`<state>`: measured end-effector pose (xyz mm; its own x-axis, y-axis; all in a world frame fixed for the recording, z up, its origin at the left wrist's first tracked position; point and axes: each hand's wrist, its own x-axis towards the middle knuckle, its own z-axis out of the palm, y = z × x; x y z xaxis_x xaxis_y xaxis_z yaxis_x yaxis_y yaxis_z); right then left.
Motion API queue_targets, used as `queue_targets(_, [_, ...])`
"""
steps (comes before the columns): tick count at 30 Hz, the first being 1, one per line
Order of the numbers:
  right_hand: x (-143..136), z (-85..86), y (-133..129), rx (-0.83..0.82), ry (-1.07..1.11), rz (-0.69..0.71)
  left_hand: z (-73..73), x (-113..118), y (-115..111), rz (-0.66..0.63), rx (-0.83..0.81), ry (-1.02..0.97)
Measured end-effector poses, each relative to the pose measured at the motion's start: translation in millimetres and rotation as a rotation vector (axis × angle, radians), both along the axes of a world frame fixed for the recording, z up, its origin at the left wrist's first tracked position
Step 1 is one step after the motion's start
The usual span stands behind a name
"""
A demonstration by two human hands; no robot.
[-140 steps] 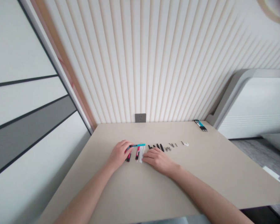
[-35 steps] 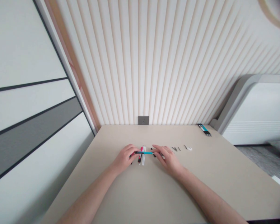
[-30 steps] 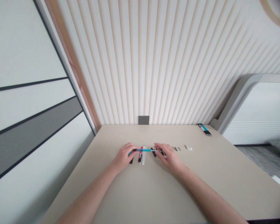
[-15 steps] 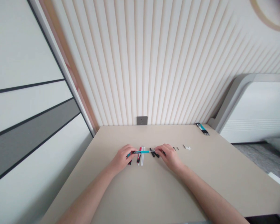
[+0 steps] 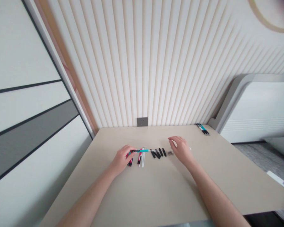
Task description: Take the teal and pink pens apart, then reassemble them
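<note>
My left hand (image 5: 123, 158) is closed on a blue and black pen barrel (image 5: 144, 150), held level above the table. A thin white refill (image 5: 154, 151) sticks out of its right end. My right hand (image 5: 181, 149) hovers to the right with its fingers apart and nothing visible in them. Below it and to its left lie small metal springs (image 5: 170, 153). Several black pen grips (image 5: 160, 153) rest between the hands. Under the held barrel are white refills (image 5: 143, 159) and a red and black pen barrel (image 5: 139, 158); more red and black barrels (image 5: 130, 162) lie partly hidden beside my left hand.
A row of blue, black and white pens (image 5: 203, 129) lies at the table's back right corner. The beige table (image 5: 142, 195) meets a ribbed wall (image 5: 142, 63) with a dark socket (image 5: 142, 121). A white cabinet (image 5: 33, 151) stands at left, a padded headboard (image 5: 257, 110) at right.
My right hand has let go of the refill end, moved right and opened, uncovering the black grips. My left hand still holds the pen barrel, in nearly the same place.
</note>
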<state>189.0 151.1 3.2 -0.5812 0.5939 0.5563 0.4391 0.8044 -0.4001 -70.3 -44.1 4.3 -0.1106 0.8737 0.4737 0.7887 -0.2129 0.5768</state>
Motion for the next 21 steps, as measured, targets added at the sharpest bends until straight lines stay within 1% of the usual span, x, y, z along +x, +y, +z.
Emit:
queue_targets(2, [8, -5.9, 14, -0.010, -0.093, -0.067, 0.9, 0, 0, -0.005, -0.002, 0.004])
queue_targets(5, [16, -14.9, 24, -0.045, -0.209, -0.099, 2.2, 0, 0, -0.013, -0.011, 0.007])
queue_targets(10, [17, -22.9, 24, -0.077, -0.259, -0.100, 2.2, 1, 0, -0.011, 0.006, 0.014])
queue_targets(15, [14, -23.9, 24, -0.093, -0.286, -0.089, 2.0, 1, 0, -0.014, 0.001, 0.019])
queue_targets(18, [10, -18.8, 20, -0.135, -0.212, -0.043, 1.8, 1, -1, -0.009, 0.001, 0.020])
queue_targets(21, [4, -10.5, 9, -0.214, -0.084, 0.099, 0.6, 1, -1, 0.015, 0.008, 0.027])
